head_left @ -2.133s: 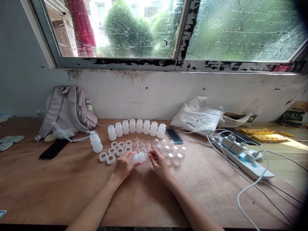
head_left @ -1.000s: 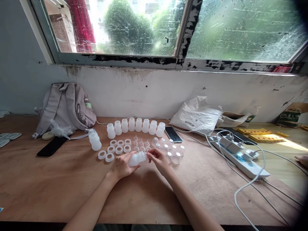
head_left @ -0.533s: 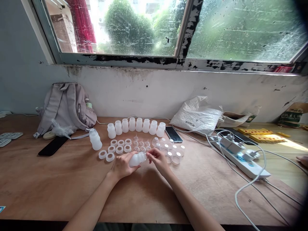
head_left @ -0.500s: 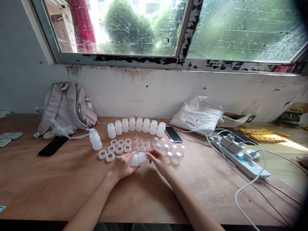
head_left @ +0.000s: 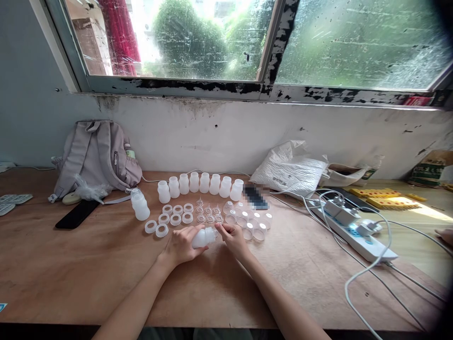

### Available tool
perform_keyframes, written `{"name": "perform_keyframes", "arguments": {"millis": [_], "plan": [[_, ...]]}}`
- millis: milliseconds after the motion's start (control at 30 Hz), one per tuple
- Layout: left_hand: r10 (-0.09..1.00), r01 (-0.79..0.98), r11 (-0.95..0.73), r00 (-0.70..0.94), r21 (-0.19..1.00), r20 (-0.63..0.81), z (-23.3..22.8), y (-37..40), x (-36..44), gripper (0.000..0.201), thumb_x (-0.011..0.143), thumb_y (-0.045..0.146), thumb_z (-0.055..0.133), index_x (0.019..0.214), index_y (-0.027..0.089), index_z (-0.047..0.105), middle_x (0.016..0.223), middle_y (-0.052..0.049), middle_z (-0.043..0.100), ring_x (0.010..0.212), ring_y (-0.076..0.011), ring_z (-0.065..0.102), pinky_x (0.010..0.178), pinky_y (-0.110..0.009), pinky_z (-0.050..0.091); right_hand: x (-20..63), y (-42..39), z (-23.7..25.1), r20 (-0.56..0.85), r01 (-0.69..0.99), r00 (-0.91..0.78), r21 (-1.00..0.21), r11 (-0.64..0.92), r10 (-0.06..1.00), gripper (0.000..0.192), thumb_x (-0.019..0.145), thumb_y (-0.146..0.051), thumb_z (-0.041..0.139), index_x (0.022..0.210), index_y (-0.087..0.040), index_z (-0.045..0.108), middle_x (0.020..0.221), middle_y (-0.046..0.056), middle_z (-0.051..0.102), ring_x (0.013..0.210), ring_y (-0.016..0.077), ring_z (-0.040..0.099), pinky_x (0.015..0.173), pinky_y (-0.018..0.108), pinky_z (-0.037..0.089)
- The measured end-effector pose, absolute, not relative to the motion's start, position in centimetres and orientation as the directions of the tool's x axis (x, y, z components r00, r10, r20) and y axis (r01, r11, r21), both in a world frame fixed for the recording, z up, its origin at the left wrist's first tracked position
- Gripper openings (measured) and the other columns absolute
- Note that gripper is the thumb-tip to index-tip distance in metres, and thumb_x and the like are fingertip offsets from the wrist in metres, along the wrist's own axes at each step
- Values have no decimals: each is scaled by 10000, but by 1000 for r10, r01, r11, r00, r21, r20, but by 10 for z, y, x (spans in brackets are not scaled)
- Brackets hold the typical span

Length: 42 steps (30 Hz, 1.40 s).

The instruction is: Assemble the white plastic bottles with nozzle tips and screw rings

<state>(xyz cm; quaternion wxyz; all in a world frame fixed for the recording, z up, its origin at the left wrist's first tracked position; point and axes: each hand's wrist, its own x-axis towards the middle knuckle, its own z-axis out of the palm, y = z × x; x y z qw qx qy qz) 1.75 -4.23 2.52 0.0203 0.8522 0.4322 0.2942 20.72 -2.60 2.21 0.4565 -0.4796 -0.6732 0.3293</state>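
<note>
A wooden table (head_left: 88, 264) fills the near part of the view under a rain-streaked window (head_left: 219, 42). At far left a grey backpack (head_left: 95, 158) leans on the wall, with a black phone (head_left: 77, 215) lying in front of it. To the right of centre sits a white plastic bag (head_left: 288, 170), and further right a white power strip (head_left: 354, 231) with its cables. A row of seven small white bottles (head_left: 200, 185) stands at the far side of the parts, with one capped bottle (head_left: 140, 206) apart to its left. Nearer lie white rings (head_left: 166, 221), and right of them clear caps (head_left: 253, 225).

The left hand (head_left: 182, 245) is curled around a small white bottle (head_left: 203, 237), held on its side just above the table near the middle, its neck pointing right. The right hand (head_left: 231, 237) has its fingertips pinched together at the bottle's neck; what they hold there is too small to tell.

Compared with half a second ago, both hands and the bottle have sunk slightly nearer, and the bottle lies a little flatter. The parts on the table have stayed where they were.
</note>
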Motion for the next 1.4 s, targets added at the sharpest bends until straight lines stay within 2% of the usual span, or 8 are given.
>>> {"name": "perform_keyframes", "arguments": {"millis": [333, 500, 567, 667, 800, 1000, 1200, 1400], "plan": [[782, 717, -596, 417, 361, 464, 28, -44, 18, 491, 670, 435, 579, 1112, 238, 492, 994, -40, 633, 842, -203, 604, 723, -288, 471, 209, -27, 21, 315, 360, -174, -861, 358, 933, 431, 812, -422, 419, 469, -174, 336, 464, -52, 281, 448, 71, 279, 442, 219, 223], [890, 572, -456, 298, 682, 345, 35, -45, 22, 474, 622, 452, 623, 1035, 236, 537, 932, -20, 638, 816, -196, 597, 692, -274, 468, 209, -32, 36, 281, 187, -163, -932, 310, 946, 270, 752, -443, 515, 786, -181, 568, 652, -4, 514, 598, 116, 464, 537, 219, 372], [918, 391, -330, 345, 859, 196, 37, -45, 23, 425, 643, 469, 600, 958, 186, 562, 814, -23, 634, 708, -177, 599, 604, -262, 468, 208, -37, 45, 233, 39, -288, -966, 255, 929, 382, 719, -440, 560, 1037, -231, 534, 892, 34, 569, 800, 158, 517, 675, 258, 424], [873, 176, -93, 487, 980, -4, 39, -45, 25, 404, 676, 482, 562, 890, 139, 556, 717, -20, 599, 555, -136, 565, 497, -248, 445, 206, -42, 51, 174, -75, -435, -985, 156, 883, 410, 708, -436, 577, 1071, -248, 539, 1032, 51, 558, 924, 184, 512, 808, 316, 406], [907, 197, -114, 420, 974, 21, 37, -45, 28, 406, 613, 456, 638, 857, 140, 563, 698, -10, 579, 582, -122, 539, 513, -229, 432, 200, -42, 48, 153, -61, -352, -988, 140, 923, 360, 666, -456, 614, 916, -197, 601, 895, 49, 601, 820, 186, 550, 756, 316, 428], [856, 86, 13, 514, 996, -56, 36, -46, 32, 406, 673, 461, 580, 920, 142, 541, 737, -22, 593, 533, -118, 543, 485, -244, 438, 198, -45, 49, 112, -128, -426, -990, 63, 898, 460, 678, -459, 601, 1058, -205, 547, 936, 56, 595, 840, 193, 549, 774, 332, 428], [904, 311, -346, 362, 885, 227, 39, -50, 36, 495, 620, 416, 650, 1046, 190, 540, 918, -23, 627, 804, -181, 581, 692, -263, 461, 197, -46, 43, 208, -42, -284, -978, 205, 936, 373, 658, -407, 637, 968, -203, 593, 934, 49, 604, 917, 215, 527, 799, 325, 413], [873, 528, -488, 301, 695, 384, 32, -51, 38, 472, 691, 437, 577, 1100, 227, 472, 1003, -35, 616, 867, -195, 588, 745, -294, 475, 194, -46, 35, 270, 80, -215, -953, 292, 939, 319, 719, -384, 578, 993, -220, 568, 975, 44, 587, 927, 214, 519, 804, 332, 411]]}}
